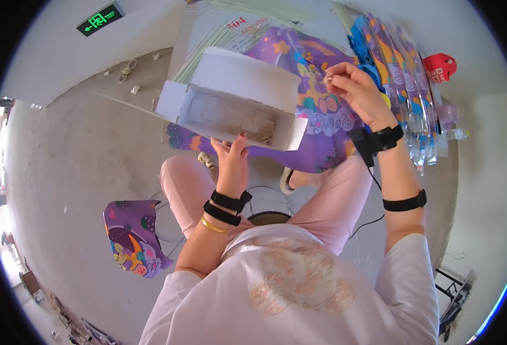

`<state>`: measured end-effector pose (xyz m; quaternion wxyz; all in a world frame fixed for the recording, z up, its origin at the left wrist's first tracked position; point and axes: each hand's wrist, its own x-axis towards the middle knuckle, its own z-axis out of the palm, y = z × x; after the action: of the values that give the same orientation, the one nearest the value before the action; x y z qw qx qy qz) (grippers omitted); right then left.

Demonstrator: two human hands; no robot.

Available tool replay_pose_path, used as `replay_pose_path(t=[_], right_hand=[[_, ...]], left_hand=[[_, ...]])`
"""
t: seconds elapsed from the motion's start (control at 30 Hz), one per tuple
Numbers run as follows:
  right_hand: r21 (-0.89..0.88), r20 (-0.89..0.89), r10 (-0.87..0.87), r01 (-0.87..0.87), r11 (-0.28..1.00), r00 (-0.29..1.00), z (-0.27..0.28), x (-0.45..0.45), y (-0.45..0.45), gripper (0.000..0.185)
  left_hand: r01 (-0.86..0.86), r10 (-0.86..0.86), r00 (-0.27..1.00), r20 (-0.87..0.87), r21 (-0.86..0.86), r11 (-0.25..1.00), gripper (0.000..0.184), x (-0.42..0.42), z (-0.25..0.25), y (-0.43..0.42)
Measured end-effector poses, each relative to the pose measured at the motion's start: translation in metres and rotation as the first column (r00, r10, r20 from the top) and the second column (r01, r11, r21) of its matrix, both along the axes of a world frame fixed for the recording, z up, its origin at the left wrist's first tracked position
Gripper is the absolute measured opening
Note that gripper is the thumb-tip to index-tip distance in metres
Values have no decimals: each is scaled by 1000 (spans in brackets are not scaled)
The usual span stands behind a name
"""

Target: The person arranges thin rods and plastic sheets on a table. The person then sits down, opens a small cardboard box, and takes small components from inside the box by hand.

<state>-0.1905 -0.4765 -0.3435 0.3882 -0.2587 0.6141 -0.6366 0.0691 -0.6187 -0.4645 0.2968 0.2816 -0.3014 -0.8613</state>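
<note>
My left hand [233, 161] is closed on the near lower edge of an open white cardboard box [242, 77], which is tilted toward me with its lid flap raised. Inside, toward the right end, lie small tan pieces [262, 127] too small to name. Up to the right of the box, my right hand [357, 92] is raised with thumb and fingers pinched together. A tiny metallic-looking thing [328, 80] shows at its fingertips; its kind is unclear. A purple printed sheet [328, 144] with cartoon figures spreads under and behind the box.
Bundles of thin pale strips [207, 52] lie on the table behind the box. To the right are folded purple printed pieces [405, 80] in clear wrapping, a red bag [440, 68] and a clear bottle [455, 134]. Another purple printed piece [132, 238] hangs at my lower left.
</note>
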Motion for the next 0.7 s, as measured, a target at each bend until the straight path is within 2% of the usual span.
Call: replay_pose_path(t=[0.03, 0.13, 0.2, 0.37, 0.47, 0.53, 0.6, 0.7], right_hand=[[17, -6, -39, 39, 999, 999, -7, -22, 3, 16], [99, -43, -101, 105, 990, 994, -31, -89, 5, 17], [156, -96, -157, 170, 973, 983, -45, -133, -1, 18], [260, -194, -269, 314, 913, 943, -94, -255, -9, 20], [379, -319, -354, 461, 803, 879, -121, -300, -19, 20], [508, -380, -312, 478, 717, 871, -145, -331, -23, 24], [524, -419, -324, 517, 677, 849, -176, -361, -22, 25], [591, -598, -214, 605, 533, 773, -211, -394, -20, 20]], left_hand=[[-34, 34, 999, 40, 7, 999, 39, -2, -3, -4], [-14, 14, 1000, 20, 19, 1000, 38, -9, -18, -24], [-61, 63, 998, -24, 66, 996, 51, -18, -27, -35], [-42, 43, 999, -3, 28, 999, 44, -32, -45, -54], [50, -52, 998, 34, 53, 997, 43, -37, -51, -60], [45, -49, 997, 67, 54, 998, 46, -40, -59, -59], [65, -70, 993, 97, 60, 996, 53, -44, -59, -60], [89, -110, 978, 177, 119, 989, 59, -50, -55, -62]])
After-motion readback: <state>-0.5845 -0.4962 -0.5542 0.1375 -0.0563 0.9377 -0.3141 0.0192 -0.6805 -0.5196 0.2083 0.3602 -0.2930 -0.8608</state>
